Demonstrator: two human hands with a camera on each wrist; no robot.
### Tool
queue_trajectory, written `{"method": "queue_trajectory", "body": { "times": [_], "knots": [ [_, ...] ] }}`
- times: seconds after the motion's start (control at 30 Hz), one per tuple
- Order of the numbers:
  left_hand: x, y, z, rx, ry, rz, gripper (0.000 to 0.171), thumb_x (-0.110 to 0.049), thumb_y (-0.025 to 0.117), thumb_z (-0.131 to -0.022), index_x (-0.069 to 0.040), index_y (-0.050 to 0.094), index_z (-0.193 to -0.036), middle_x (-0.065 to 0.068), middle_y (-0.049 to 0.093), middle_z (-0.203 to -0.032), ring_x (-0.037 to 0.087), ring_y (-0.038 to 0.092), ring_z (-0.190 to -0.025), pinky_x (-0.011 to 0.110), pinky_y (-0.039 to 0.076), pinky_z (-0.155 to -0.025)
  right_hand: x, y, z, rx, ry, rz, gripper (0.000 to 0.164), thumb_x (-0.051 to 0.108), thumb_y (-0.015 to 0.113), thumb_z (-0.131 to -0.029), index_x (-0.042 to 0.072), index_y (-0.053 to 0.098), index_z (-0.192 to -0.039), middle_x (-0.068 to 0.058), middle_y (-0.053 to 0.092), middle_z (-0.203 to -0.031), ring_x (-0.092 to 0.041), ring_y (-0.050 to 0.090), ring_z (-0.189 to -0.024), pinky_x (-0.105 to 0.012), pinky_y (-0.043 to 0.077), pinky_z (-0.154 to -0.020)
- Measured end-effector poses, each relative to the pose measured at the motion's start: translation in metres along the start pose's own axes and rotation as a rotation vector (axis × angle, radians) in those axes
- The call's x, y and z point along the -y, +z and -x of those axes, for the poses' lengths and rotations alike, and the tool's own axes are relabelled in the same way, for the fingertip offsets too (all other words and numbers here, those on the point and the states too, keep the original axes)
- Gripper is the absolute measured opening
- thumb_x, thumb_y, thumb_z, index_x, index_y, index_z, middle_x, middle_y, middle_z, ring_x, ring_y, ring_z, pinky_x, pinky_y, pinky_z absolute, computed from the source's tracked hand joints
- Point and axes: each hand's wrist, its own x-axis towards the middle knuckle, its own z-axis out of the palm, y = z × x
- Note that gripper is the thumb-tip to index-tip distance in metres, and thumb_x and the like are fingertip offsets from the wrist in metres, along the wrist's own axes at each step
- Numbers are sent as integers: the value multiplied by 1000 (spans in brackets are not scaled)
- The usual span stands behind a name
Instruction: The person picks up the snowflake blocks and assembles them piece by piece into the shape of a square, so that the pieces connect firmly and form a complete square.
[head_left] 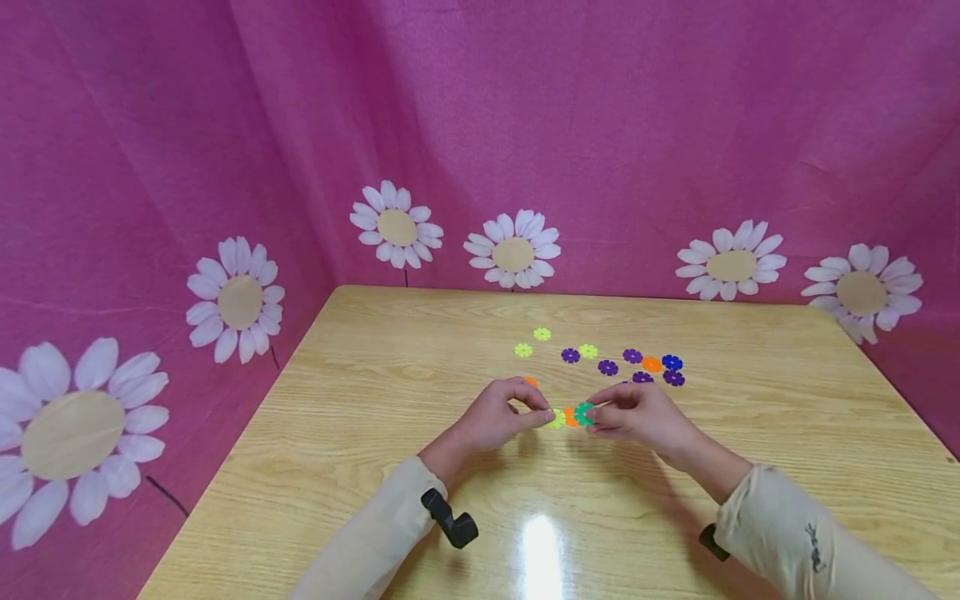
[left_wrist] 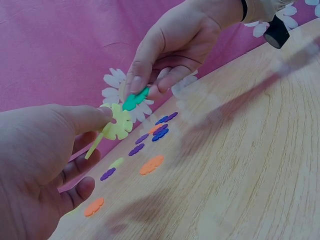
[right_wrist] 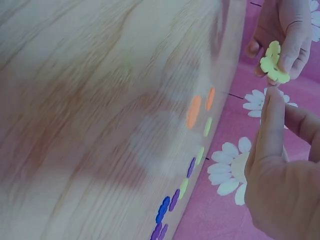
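My left hand (head_left: pixel 501 414) pinches yellow-green flower-shaped plastic discs (left_wrist: pixel 119 125) between thumb and fingers. Two of these discs appear slotted together at an angle, one facing the left wrist camera and the other nearly edge-on. Opposite it, my right hand (head_left: pixel 647 421) pinches a green flower disc (left_wrist: pixel 135 99) by its edge, thumb on one face. The green disc is right at the yellow-green one's rim, both held above the table. In the right wrist view the right fingers hide the green disc. Below the hands lies an orange flower disc (left_wrist: pixel 151 165).
On the wooden table (head_left: pixel 360 358), beyond the hands, lie several loose flower discs: yellow-green (head_left: pixel 542 334), purple (head_left: pixel 607 367), orange (head_left: pixel 652 364) and blue (head_left: pixel 672 362). Another orange disc (left_wrist: pixel 94 207) lies close to the left hand. A pink curtain (head_left: pixel 600 150) with printed daisies surrounds the table.
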Motion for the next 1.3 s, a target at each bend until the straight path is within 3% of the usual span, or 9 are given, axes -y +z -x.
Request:
{"method": "queue_trajectory", "body": {
  "times": [0.27,0.77,1.0,1.3],
  "knots": [
    [-2,-1,1,-6,52,-8,7,-24,74,-91,-18,76,-93,-4,65,-95,9,58,-91,25,50,-74,3,5,1,28,42,-49,44,15,67,-96,-13,56,-128,-4,74,-101,-16,75,-92,-37,58,-88],
    [0,4,0,-24,85,-19,5,-23,76,-90,-18,78,-90,-6,64,-95,8,57,-92,23,50,-71,3,10,2,49,59,-67,46,12,68,-95,-16,55,-128,-8,74,-101,-19,74,-94,-37,57,-88],
    [-4,7,1,-53,47,24,8,-23,73,-92,-17,78,-90,-5,63,-97,9,57,-95,25,50,-75,4,8,1,87,88,-158,47,10,65,-97,-17,50,-132,-8,73,-104,-17,74,-97,-34,56,-91],
    [-3,11,-1,-86,85,44,8,-19,73,-92,-13,78,-92,-2,62,-91,9,56,-87,22,50,-72,4,8,-1,69,143,-258,41,6,64,-97,-15,52,-129,-9,71,-103,-15,74,-93,-29,57,-88]
  ]
}}
